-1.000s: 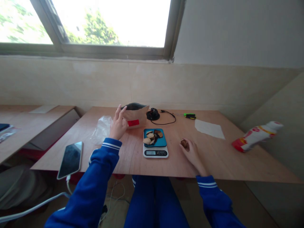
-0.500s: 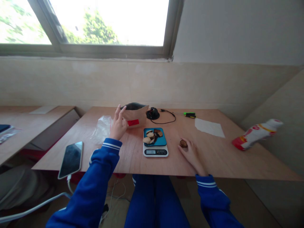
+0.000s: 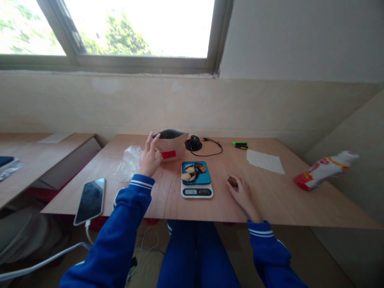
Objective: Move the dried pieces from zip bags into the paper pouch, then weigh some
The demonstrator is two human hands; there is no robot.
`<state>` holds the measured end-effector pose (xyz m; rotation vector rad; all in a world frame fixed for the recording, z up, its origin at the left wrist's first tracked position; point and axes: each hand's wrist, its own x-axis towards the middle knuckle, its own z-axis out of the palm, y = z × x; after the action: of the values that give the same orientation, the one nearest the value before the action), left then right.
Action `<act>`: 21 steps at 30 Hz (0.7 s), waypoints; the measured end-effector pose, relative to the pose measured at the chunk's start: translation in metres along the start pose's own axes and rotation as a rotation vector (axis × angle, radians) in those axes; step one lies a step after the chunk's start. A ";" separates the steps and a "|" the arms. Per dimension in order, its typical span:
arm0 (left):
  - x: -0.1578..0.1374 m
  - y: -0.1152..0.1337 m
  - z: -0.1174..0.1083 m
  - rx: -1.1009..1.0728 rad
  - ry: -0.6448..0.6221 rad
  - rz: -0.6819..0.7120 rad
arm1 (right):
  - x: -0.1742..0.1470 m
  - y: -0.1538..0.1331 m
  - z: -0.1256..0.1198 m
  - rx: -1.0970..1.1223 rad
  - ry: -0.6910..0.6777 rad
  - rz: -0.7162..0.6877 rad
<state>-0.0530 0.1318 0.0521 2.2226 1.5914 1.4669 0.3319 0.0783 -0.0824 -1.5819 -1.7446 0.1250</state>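
My left hand (image 3: 150, 158) is raised at the left edge of an upright brown stand-up pouch (image 3: 180, 147) with a red label and an open top. Its fingers are apart and seem to touch the pouch's side. On the table, my right hand (image 3: 242, 193) has its thumb and fingers closed around a dark brown dried mushroom (image 3: 232, 182). Between the hands stands a white kitchen scale (image 3: 198, 193) with a blue-green top. Several pale and brown dried mushrooms (image 3: 190, 171) lie on it. The display's figures are too faint to read.
A crumpled clear plastic bag (image 3: 129, 162) and a phone (image 3: 90, 201) on a cable lie at left. Behind the scale are a black round device (image 3: 193, 143) with a cord and a green-black screwdriver (image 3: 240, 145). White paper (image 3: 264, 161) and a tilted bottle (image 3: 324, 171) are at right.
Both hands, the pouch and the mushrooms keep their places. My right fingers cover slightly more of the held mushroom. The view has shifted very slightly.
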 end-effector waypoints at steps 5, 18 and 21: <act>0.001 -0.002 0.001 -0.028 -0.004 0.019 | -0.001 -0.003 -0.001 0.106 -0.005 0.022; -0.010 0.012 -0.007 -0.136 -0.070 -0.028 | 0.164 -0.231 0.005 0.870 -0.387 -0.302; -0.013 0.013 -0.011 -0.152 -0.089 -0.025 | 0.181 -0.257 0.013 0.723 -0.487 -0.424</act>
<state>-0.0519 0.1105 0.0563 2.1445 1.4258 1.4102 0.1268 0.1860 0.1305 -0.6695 -2.0304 0.8801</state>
